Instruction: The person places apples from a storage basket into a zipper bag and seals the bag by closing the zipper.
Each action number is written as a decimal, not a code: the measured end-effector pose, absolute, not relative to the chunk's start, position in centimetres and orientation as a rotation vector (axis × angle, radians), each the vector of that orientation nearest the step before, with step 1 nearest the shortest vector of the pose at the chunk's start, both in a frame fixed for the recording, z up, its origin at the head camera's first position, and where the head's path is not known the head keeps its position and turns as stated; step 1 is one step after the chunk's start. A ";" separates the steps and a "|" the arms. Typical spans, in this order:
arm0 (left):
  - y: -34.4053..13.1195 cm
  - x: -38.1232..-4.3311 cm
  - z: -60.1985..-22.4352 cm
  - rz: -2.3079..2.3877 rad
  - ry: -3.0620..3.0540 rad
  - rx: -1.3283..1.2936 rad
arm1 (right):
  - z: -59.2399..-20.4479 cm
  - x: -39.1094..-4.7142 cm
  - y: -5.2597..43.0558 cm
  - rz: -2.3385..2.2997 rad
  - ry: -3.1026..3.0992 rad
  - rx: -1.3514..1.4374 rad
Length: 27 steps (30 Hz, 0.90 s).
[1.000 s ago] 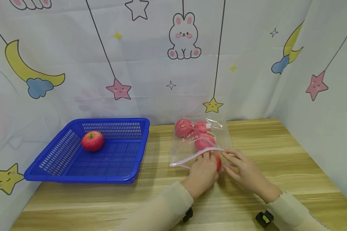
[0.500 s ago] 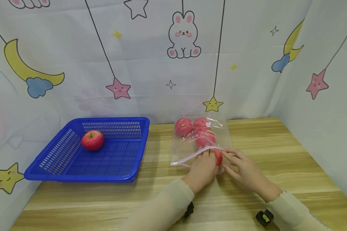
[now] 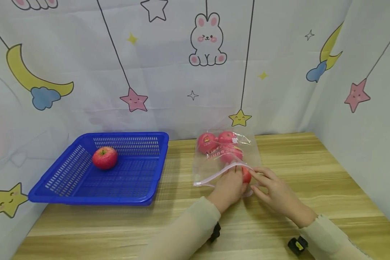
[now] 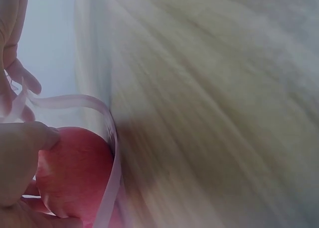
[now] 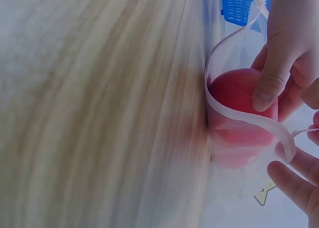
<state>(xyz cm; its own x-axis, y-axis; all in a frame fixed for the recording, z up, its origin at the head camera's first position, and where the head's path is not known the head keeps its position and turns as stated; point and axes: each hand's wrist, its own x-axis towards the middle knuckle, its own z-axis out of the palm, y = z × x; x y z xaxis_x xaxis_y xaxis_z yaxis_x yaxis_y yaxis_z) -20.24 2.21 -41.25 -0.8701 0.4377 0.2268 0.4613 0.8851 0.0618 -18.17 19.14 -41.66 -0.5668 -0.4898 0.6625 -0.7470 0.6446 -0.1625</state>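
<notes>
A clear zip bag (image 3: pixel 203 169) with a pink zip edge lies on the table, several red apples (image 3: pixel 207 143) inside it. My left hand (image 3: pixel 228 187) reaches into its mouth and grips another apple (image 4: pixel 77 173), thumb on one side and fingers round the other. That apple (image 5: pixel 237 91) is at the bag's opening, partly behind the pink zip edge (image 5: pixel 249 117). My right hand (image 3: pixel 277 191) pinches the opening's right corner between its thumb and fingers. In the left wrist view the zip edge (image 4: pixel 112 183) loops round the apple.
A blue plastic basket (image 3: pixel 149 196) stands on the left of the wooden table (image 3: pixel 312 173), one red apple (image 3: pixel 105 157) in it. A white patterned cloth (image 3: pixel 169 72) hangs behind. Black wrist devices (image 3: pixel 297 246) sit by both sleeves.
My left hand has pushed its apple slightly further into the bag, and the apples inside have shifted a little towards the back. My right hand has stayed at the corner of the opening.
</notes>
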 end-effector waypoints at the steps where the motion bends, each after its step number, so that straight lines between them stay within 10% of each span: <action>1: 2.3 -20.3 -41.2 -0.175 -2.856 -0.685 | -41.6 -18.2 19.1 0.587 -2.281 0.961; 27: 3.7 -21.5 -41.3 -0.272 -2.857 -0.616 | -41.4 -18.2 19.0 0.587 -2.223 0.962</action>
